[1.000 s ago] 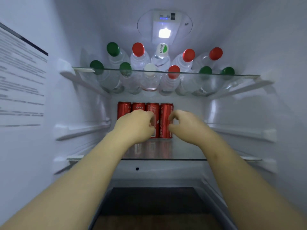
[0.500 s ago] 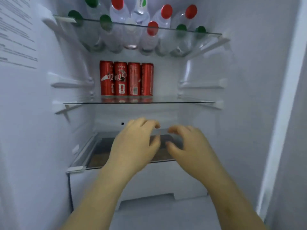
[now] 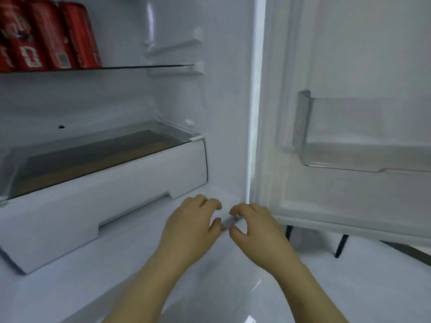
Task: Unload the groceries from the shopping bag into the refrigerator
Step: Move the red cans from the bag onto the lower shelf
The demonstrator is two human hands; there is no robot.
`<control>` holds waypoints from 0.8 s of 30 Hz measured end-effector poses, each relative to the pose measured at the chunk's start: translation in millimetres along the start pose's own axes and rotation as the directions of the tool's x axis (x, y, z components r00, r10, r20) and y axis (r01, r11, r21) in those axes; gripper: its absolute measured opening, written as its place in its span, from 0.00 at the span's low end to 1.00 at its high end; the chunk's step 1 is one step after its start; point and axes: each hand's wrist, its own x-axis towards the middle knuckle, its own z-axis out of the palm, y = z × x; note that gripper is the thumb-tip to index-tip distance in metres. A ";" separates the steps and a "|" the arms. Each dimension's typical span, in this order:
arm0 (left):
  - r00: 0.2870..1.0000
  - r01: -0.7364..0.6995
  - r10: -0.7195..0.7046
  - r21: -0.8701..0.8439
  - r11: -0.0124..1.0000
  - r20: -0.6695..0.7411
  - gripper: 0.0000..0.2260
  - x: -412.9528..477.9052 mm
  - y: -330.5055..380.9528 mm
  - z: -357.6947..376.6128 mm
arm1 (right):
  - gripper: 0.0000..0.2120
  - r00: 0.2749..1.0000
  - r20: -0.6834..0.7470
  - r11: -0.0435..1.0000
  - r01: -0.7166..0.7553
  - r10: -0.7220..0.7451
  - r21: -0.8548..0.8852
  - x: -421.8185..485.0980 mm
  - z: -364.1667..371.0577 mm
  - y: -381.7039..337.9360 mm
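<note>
Standing well above left grip (image 3: 191,227), right grip (image 3: 256,229): red cans (image 3: 51,33).

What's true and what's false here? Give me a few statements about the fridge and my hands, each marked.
1. Red cans stand on the glass shelf. True.
2. The left hand holds a can. False: it holds nothing, fingers loosely curled.
3. The door is shut. False: it stands open, on the right.
4. The drawer sits below the shelf. True.
5. The right hand grips the door bin. False: it hovers below the door bin, holding nothing.
</note>
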 end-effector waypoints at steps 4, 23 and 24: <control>0.984 -0.140 0.148 -0.078 0.987 0.098 0.16 -2.0 46.9 34.9 | 0.17 0.984 -0.053 0.985 -0.172 0.170 -0.032 -49.1 -15.2 41.0; 0.559 -0.687 0.810 -0.449 0.572 0.177 0.14 -93.2 458.0 129.6 | 0.14 0.487 -0.482 0.564 -0.826 0.728 0.019 -396.6 -211.7 195.1; 0.525 -0.703 0.834 -0.466 0.538 0.170 0.14 -105.2 482.2 130.6 | 0.14 0.447 -0.499 0.534 -0.845 0.742 0.037 -419.5 -222.3 197.9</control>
